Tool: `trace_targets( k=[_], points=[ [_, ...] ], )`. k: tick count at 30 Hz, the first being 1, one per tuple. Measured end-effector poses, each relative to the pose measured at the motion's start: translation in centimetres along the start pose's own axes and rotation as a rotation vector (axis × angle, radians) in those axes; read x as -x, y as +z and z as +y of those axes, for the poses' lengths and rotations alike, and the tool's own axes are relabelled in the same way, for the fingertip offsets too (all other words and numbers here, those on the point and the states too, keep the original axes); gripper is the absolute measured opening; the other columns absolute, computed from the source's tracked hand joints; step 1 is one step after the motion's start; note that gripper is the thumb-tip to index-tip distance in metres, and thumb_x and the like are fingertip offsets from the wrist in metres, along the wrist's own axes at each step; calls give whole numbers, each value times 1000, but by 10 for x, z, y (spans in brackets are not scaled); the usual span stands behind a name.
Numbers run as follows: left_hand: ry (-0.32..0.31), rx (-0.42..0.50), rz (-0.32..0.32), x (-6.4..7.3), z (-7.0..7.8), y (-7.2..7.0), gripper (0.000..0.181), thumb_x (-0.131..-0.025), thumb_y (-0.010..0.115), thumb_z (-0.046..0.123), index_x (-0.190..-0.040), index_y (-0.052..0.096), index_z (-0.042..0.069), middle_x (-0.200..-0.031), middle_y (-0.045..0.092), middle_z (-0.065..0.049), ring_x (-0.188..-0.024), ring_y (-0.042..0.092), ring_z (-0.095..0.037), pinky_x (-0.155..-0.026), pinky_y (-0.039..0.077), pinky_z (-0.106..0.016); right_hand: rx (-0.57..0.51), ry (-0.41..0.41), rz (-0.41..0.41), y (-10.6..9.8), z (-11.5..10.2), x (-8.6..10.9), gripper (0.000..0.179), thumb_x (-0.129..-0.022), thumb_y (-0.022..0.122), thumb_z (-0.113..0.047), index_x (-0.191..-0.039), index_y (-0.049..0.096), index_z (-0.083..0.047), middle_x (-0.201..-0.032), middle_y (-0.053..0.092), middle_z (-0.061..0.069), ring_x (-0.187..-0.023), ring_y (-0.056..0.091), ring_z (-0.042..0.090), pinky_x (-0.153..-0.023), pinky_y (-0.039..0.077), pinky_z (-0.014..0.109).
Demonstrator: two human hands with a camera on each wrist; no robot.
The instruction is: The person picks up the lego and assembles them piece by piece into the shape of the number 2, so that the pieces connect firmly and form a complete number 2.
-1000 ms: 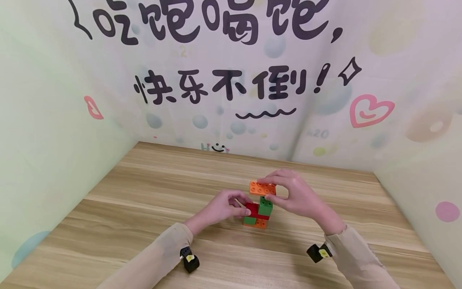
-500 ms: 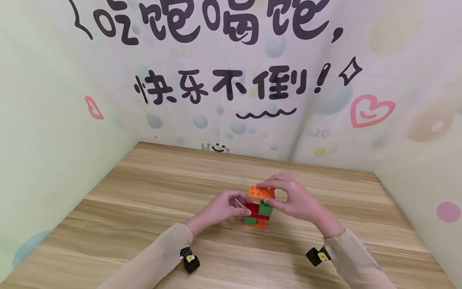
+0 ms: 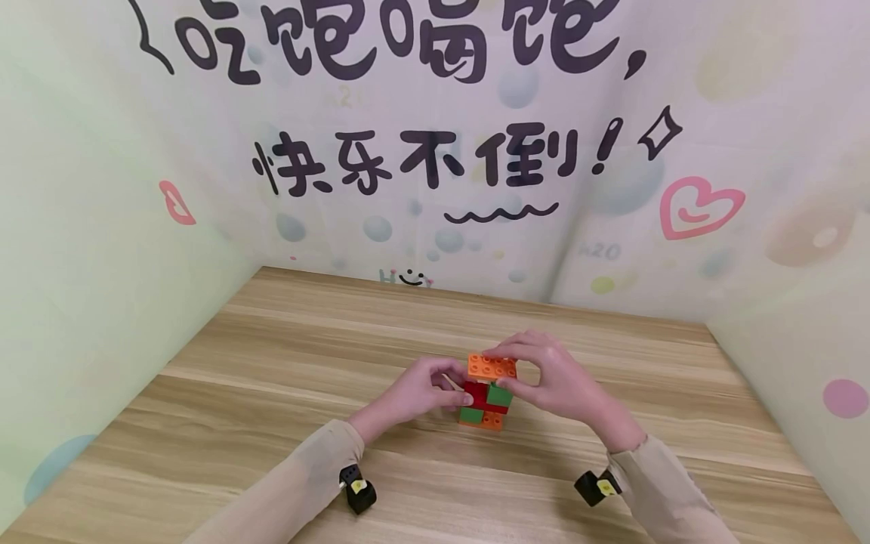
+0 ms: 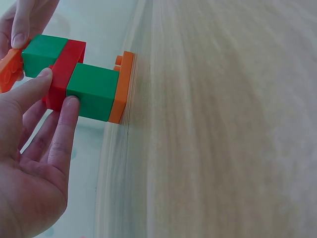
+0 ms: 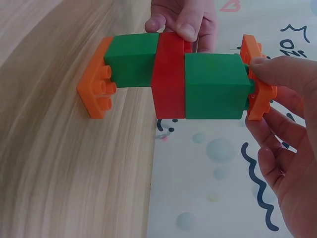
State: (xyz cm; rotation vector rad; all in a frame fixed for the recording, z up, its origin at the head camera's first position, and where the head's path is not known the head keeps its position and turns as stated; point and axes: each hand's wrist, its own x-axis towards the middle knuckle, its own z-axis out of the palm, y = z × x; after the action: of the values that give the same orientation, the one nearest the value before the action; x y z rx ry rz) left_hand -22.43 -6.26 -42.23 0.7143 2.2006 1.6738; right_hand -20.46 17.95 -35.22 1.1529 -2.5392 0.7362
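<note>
A stack of toy building bricks stands on the wooden table. Its base is a flat orange brick (image 5: 93, 82); above come a green brick (image 4: 93, 91), a red brick (image 3: 476, 394) and a second green brick (image 5: 217, 87), offset to the right. My left hand (image 3: 423, 391) grips the red brick from the left, thumb on its near side. With thumb and fingers, my right hand (image 3: 559, 378) pinches another flat orange brick (image 3: 491, 367) at the top. In the right wrist view, this brick is right at the upper green brick's studs, which partly show below it.
Wood-grain table (image 3: 272, 363) spreads around the stack. A white printed cloth (image 3: 367, 249) with black writing hangs behind the table, and pale walls flank both sides. Black wrist cameras (image 3: 358, 489) sit at both cuffs.
My right hand has lowered the flat orange brick from above the stack down onto the upper green brick's studs. The left hand and the rest of the stack have stayed put.
</note>
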Motion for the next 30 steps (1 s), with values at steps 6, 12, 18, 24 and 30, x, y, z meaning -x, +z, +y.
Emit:
trace_targets(
  k=[6,12,18,24,30],
  points=[
    [-2,-2,6,0,0,0,26,-85,77,11,-110,70,5,-100,70,-16,-73,66,-12,-72,61,-45,-12,2,-10,3,1,1,38,-84,80,-20,-120,71,-21,-113,71,-6,-107,64,13,-92,55,41],
    [-1,-5,10,1,1,0,26,-85,77,10,-109,70,5,-99,70,-16,-72,66,-12,-72,61,-46,-21,32,-16,4,2,4,36,-84,80,-21,-119,71,-22,-112,71,-8,-107,63,13,-91,55,40],
    [-6,-2,10,1,2,0,26,-85,77,10,-109,70,5,-98,70,-16,-72,66,-12,-72,61,-46,-54,40,-6,5,5,8,36,-84,80,-21,-119,71,-23,-113,71,-9,-106,62,11,-90,56,37],
    [-9,2,13,1,3,1,27,-85,77,10,-110,70,5,-99,70,-16,-73,66,-12,-72,61,-45,-71,13,15,3,7,10,33,-87,76,-15,-119,71,-21,-114,73,-8,-106,64,12,-89,56,37],
    [-8,6,16,1,2,1,26,-85,77,10,-109,70,5,-99,70,-16,-72,66,-11,-72,61,-46,-88,11,3,1,7,12,36,-89,67,-5,-121,70,-21,-118,72,-7,-109,64,13,-91,56,40]
  ],
)
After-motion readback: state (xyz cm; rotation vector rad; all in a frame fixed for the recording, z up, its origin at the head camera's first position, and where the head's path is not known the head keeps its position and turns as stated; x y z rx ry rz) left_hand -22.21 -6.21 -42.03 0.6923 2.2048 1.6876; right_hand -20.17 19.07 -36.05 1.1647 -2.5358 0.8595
